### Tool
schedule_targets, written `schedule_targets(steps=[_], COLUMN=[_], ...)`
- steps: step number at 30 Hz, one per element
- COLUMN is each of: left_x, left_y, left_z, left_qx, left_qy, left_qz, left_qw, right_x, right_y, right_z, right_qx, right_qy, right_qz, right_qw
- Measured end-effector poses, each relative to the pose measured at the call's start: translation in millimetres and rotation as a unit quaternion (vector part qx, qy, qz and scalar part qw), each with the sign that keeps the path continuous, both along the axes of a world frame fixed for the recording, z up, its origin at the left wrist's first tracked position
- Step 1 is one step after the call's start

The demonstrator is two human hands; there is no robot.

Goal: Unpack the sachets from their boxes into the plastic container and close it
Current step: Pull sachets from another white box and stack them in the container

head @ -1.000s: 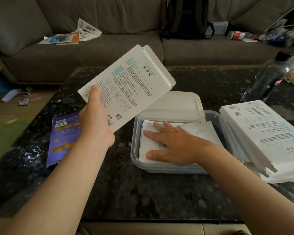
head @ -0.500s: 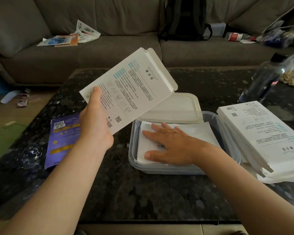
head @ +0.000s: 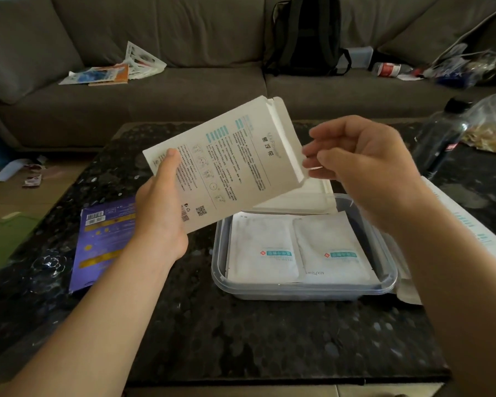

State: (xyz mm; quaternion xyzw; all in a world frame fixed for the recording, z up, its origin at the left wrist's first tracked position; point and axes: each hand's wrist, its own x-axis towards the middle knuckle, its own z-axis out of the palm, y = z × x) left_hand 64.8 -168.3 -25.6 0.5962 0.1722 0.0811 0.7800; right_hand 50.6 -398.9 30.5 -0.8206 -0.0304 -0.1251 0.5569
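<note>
While the left hand (head: 161, 216) clamps the box (head: 229, 167) in its grip, the right hand (head: 364, 156), half-curled at its 3 o'clock mouth (pinch unclear), should draw the contents onto the sachets (head: 262, 247) in the container (head: 304, 288).

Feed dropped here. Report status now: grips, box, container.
Left grip holds the open box. Right grip at its mouth, hold unclear. Container open, sachets inside, lid behind. Nothing blocking.
</note>
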Motion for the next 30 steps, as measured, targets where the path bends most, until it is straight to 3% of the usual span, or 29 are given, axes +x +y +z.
schedule_targets(steps=[9,17,22,30], left_x=[-3,-3,-3,-1], left_y=[-3,-3,-2,1], left_z=[3,0,-1,-1], left_qx=[0.041,0.086,0.101,0.078], left_qy=[-0.032,-0.050,-0.061,-0.036], left_qz=[-0.020,-0.038,-0.049,-0.045], left_qw=[0.998,0.994,0.992,0.995], right_x=[-2,-1,1,2], right_y=[6,10,9,6], right_z=[-1,-6,-11,-10], right_qx=[0.089,0.085,0.047,0.133], right_qy=[0.096,0.170,0.177,0.148], right_qz=[0.072,0.100,0.092,0.082], right_qw=[0.989,0.977,0.979,0.977])
